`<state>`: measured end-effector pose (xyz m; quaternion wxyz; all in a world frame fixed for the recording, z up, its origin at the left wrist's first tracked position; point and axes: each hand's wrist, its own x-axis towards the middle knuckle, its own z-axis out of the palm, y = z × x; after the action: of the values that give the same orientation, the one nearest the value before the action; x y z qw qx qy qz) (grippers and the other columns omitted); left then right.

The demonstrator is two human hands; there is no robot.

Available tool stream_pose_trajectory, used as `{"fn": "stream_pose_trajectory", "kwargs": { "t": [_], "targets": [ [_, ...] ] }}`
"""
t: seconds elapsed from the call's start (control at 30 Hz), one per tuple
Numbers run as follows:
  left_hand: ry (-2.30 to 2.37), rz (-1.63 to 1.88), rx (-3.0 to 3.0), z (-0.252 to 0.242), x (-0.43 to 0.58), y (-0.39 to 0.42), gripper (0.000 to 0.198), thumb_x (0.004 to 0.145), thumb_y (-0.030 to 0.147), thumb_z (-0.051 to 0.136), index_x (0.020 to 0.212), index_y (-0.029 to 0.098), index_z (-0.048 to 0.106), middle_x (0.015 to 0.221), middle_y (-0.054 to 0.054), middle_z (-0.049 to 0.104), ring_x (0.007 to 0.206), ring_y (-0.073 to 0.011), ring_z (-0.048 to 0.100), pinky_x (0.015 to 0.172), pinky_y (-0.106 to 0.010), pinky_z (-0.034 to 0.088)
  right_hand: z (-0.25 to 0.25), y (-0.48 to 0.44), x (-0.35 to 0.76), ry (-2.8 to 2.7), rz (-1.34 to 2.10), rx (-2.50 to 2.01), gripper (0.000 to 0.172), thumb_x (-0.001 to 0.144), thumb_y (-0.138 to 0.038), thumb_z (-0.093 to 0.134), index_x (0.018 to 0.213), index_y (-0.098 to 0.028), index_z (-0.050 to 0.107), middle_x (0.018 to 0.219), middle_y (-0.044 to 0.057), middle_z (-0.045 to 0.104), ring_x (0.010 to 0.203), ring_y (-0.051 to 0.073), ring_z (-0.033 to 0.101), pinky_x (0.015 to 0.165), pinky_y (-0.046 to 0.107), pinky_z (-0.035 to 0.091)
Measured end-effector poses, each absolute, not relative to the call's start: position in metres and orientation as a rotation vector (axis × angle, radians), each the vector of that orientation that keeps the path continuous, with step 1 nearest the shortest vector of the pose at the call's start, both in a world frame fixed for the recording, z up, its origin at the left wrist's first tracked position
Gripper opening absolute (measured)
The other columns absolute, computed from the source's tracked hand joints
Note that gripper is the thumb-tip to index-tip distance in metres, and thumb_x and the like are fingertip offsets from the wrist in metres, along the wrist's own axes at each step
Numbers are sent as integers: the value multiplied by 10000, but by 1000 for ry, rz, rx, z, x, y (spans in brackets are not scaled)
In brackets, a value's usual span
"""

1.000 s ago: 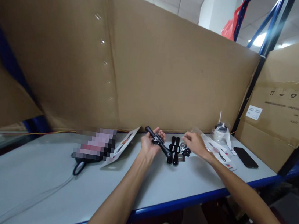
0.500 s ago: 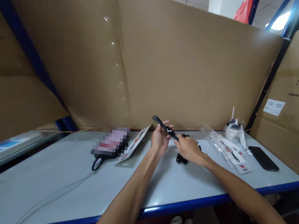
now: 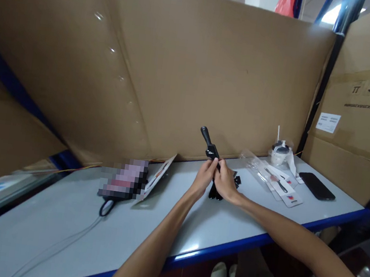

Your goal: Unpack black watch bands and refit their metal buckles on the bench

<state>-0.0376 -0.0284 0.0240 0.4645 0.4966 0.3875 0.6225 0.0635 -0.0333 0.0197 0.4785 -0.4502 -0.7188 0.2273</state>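
My left hand (image 3: 204, 175) and my right hand (image 3: 225, 182) are close together above the table. Both are closed around the lower part of a black-handled tool (image 3: 206, 137). The tool tilts up and away to the left, its rounded handle end at the top and a wider part with a shiny spot lower down. My fingers hide its lower end, so its exact kind does not show. Just below my hands lie several more black pieces with shiny rounded ends (image 3: 216, 194), partly covered by the right hand.
On the right of the table (image 3: 158, 231) are clear packaging and printed cards (image 3: 279, 186), a black phone (image 3: 317, 186) and a lidded cup with a straw (image 3: 278, 153). Leftward, a card (image 3: 156, 180) leans beside a blurred-out device (image 3: 127, 178) with a cable. Cardboard (image 3: 195, 66) stands behind.
The tool has swung from nearly level to steeper, its handle end higher. My left hand has closed, and both hands have come together on its lower part. The camera view has turned slightly right.
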Motion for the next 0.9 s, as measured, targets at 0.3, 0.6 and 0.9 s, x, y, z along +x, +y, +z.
{"fn": "stream_pose_trajectory", "kwargs": {
  "t": [0.3, 0.6, 0.9],
  "targets": [
    [937, 1571, 1255, 34, -37, -33, 433, 929, 519, 631, 650, 188, 639, 610, -52, 652, 728, -234, 676, 644, -289, 500, 13, -36, 59, -1901, 438, -1040, 103, 995, -256, 415, 1088, -249, 459, 1029, 101, 695, 980, 260, 667, 775, 313, 479],
    [989, 1620, 934, 32, -57, -26, 341, 967, 413, 629, 735, 178, 544, 567, 37, 525, 417, -91, 461, 445, -205, 383, 34, -12, 86, -1831, 583, -869, 335, 961, -379, 501, 670, -216, 522, 598, -30, 551, 618, 142, 534, 622, 240, 377],
    [797, 1173, 1099, 39, -52, -43, 455, 938, 604, 613, 770, 209, 461, 508, 113, 319, 317, -27, 187, 298, -144, 119, 38, 14, 105, -1740, 809, -935, 519, 1036, -654, 342, 859, -221, 564, 661, -27, 629, 440, 113, 502, 501, 245, 379]
  ]
}}
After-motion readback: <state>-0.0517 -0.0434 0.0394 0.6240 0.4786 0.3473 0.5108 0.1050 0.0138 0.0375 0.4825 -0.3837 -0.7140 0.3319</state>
